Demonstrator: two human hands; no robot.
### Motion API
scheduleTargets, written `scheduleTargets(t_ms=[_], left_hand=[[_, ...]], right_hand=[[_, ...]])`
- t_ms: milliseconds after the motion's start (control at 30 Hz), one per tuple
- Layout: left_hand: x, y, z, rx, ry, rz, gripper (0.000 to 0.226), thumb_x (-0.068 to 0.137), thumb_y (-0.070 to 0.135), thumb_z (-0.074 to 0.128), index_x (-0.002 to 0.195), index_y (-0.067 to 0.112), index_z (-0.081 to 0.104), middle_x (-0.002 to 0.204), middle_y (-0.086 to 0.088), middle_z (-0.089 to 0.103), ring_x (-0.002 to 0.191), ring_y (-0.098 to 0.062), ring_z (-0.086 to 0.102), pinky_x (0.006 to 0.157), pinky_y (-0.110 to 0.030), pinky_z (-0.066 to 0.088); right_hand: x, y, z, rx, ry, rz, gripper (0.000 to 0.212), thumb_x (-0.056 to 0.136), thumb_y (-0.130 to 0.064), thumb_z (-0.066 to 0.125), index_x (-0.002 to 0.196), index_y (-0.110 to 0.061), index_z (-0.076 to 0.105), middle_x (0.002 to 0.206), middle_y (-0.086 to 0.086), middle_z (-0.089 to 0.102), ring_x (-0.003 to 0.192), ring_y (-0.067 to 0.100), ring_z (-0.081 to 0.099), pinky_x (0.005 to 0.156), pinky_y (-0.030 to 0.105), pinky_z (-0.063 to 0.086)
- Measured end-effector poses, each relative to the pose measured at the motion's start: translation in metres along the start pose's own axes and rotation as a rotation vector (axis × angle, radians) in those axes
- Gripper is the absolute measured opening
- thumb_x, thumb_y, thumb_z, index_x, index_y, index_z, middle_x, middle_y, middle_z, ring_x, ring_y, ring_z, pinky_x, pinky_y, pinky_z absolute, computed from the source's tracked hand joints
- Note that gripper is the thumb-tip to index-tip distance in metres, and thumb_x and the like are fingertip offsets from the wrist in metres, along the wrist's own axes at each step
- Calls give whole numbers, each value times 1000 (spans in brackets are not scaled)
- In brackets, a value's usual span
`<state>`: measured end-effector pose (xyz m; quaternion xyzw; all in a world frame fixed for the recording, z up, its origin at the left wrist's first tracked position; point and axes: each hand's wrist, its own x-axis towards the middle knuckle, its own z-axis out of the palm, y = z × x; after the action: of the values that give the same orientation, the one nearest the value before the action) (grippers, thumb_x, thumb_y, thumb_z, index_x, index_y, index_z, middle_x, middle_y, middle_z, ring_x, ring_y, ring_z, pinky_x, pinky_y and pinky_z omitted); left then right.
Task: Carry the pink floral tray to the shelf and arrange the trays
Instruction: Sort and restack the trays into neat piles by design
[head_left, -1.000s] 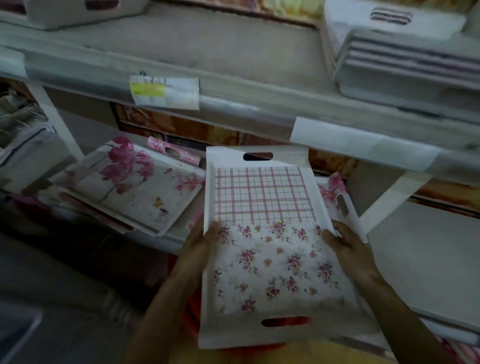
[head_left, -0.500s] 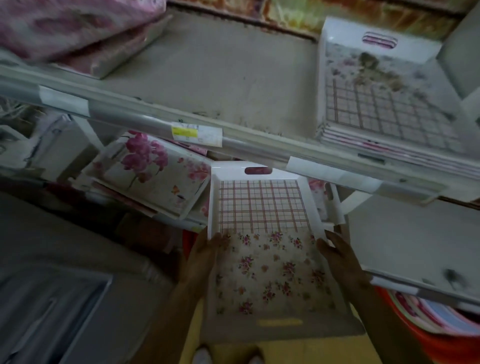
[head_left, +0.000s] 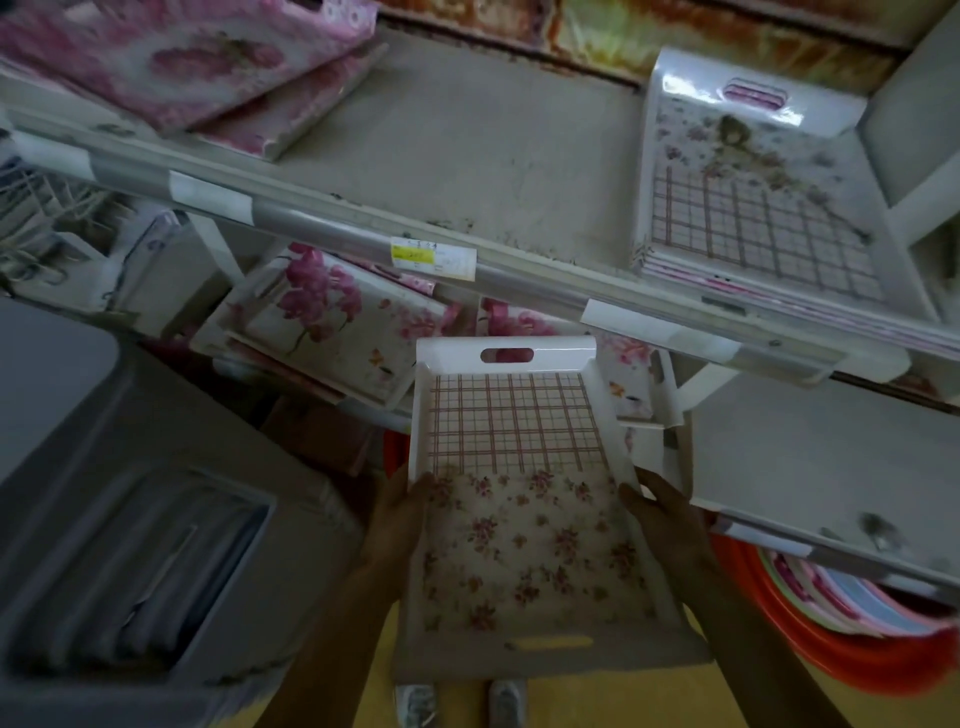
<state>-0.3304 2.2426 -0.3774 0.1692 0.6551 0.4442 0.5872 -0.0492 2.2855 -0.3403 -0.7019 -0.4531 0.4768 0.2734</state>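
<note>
You hold the pink floral tray (head_left: 519, 525) below the upper shelf (head_left: 467, 156), left hand (head_left: 397, 525) and right hand (head_left: 667, 519) each gripping a long side rim. It looks stiff, light, glossy plastic, likely slippery; the cut-out end handles (head_left: 507, 355) offer a surer hold

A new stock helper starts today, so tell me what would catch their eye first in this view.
First the pink floral tray, half checked, held at lower centre by the left hand and right hand on its side rims. Next, a stack of matching trays on the upper shelf at right, the top one dirtied with brown debris. Orchid-print trays lie beneath that shelf, left of centre.
</note>
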Motion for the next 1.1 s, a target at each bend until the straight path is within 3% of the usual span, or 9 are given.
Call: scheduleTargets(t_ms=[167,300,367,533,700,833,967,1000,1100], left_hand=[[-17,-7,-13,-45,31,-24,31,99,34,55,130,32,57,118,-2,68,106,-25,68,93,-54,55],[-29,-11,-16,-58,83,-20,35,99,38,55,133,33,55,120,-2,68,107,-24,68,91,-50,56],[-38,-10,-13,-59,128,-7,32,100,38,53,131,33,56,119,-1,68,106,-23,67,91,-49,56],[-59,-18,1,-108,267,26,31,100,34,52,132,32,56,117,-4,67,104,-25,67,91,-51,55],[-89,-29,8,-156,356,57,35,98,32,58,133,29,55,112,-1,68,99,-23,67,80,-39,57],[-117,-39,9,-179,405,110,34,98,28,59,131,33,55,112,1,70,97,-21,69,75,-36,58],[-137,-48,8,-211,461,140,29,99,26,58,127,34,56,108,0,72,92,-24,72,75,-42,61],[-141,-50,8,-222,472,147,30,98,25,59,127,34,57,108,-1,73,92,-25,73,78,-46,61],[-153,-52,9,-224,520,181,27,98,24,58,121,38,58,109,-1,72,95,-26,71,83,-50,59]], right_hand=[[-3,2,4,-23,-90,-15,29,98,-24,54,126,-28,59,122,1,65,111,22,61,100,50,48],[2,-3,8,-32,-163,-55,26,99,-19,53,123,-30,55,112,-8,61,98,5,57,85,29,47],[8,-5,7,-58,-189,-69,28,98,-19,54,125,-24,57,112,-5,62,101,9,58,77,23,44],[16,-9,-1,-138,-264,-115,30,97,-25,55,127,-23,60,119,-4,65,111,16,60,94,38,48],[17,-17,-5,-186,-349,-181,37,98,-23,55,134,-15,54,126,0,59,116,18,54,89,33,42],[10,-19,-5,-206,-419,-224,38,99,-20,54,137,-13,51,115,-3,53,109,16,52,87,30,38],[2,-21,-3,-195,-483,-261,36,99,-22,54,134,-12,53,115,7,59,85,5,52,86,33,41],[0,-22,-3,-197,-496,-273,35,99,-22,54,132,-10,54,117,11,60,86,7,55,84,36,43],[-4,-28,-4,-212,-510,-324,32,99,-20,54,123,2,55,125,30,53,112,41,53,95,56,42]])
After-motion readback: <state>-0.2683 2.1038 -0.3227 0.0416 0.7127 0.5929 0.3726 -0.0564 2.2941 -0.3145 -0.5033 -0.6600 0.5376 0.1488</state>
